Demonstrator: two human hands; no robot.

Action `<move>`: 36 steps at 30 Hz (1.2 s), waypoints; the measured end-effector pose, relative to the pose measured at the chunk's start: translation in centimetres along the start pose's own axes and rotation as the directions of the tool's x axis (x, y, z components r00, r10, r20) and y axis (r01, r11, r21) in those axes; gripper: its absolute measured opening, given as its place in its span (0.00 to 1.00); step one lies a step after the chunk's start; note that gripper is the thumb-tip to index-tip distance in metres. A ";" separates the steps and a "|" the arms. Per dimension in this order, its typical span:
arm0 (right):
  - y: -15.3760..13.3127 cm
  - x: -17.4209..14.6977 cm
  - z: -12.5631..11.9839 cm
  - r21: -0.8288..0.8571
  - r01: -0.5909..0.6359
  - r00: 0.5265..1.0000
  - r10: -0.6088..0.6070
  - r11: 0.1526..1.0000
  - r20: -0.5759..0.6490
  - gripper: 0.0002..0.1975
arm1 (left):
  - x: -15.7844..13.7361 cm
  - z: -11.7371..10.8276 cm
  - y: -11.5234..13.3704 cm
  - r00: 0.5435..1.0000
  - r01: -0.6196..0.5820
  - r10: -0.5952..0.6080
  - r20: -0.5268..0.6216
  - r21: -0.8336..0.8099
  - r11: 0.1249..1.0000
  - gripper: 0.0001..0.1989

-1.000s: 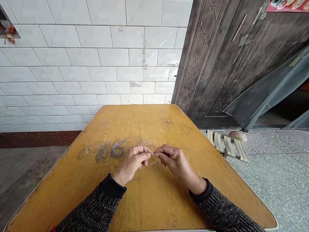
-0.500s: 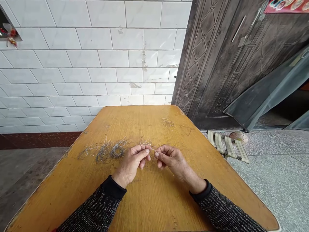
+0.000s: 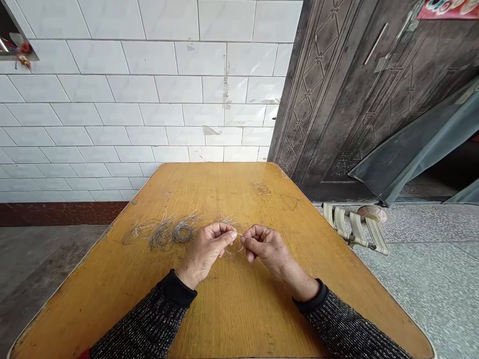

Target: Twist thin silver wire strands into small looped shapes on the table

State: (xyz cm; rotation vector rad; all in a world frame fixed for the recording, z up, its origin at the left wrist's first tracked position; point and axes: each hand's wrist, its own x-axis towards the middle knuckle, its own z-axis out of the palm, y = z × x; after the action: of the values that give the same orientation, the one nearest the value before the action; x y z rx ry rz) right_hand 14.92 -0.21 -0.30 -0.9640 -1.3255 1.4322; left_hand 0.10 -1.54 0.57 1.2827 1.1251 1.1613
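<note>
A thin wire (image 3: 235, 253), bent into a small loop, is pinched between my two hands above the middle of the table. My left hand (image 3: 209, 249) grips one side of it between thumb and forefinger. On the other side, my right hand (image 3: 266, 248) holds it in the same kind of pinch; the fingertips of the hands are a small gap apart. Just left of my left hand lies a coil of grey wire (image 3: 183, 231), with a looser wire bundle (image 3: 160, 235) beside it. More loose wire ends (image 3: 226, 219) show behind my left fingers.
The wooden table (image 3: 232, 309) reaches to a white tiled wall (image 3: 157, 89). Small wire rings (image 3: 261, 189) and a bent wire (image 3: 291, 201) lie toward its far right. A strapped folding stool (image 3: 355, 227) stands on the floor at right, near a dark door (image 3: 337, 99).
The wire between my hands now curves down in a visible loop below my fingers. Both hands stay pinched in nearly the same place; the view has shifted slightly.
</note>
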 end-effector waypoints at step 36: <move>0.6 -0.5 0.5 0.041 -0.061 0.988 0.055 0.997 0.146 0.18 | 0.1 -0.4 -0.4 0.995 0.099 -0.095 0.040 -0.116 0.988 0.06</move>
State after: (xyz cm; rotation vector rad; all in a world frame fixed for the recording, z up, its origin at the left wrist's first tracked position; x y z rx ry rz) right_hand 14.45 -0.80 -0.86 -0.8887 -1.3735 1.5956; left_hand -0.28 -1.34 0.23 1.1411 1.0667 1.1126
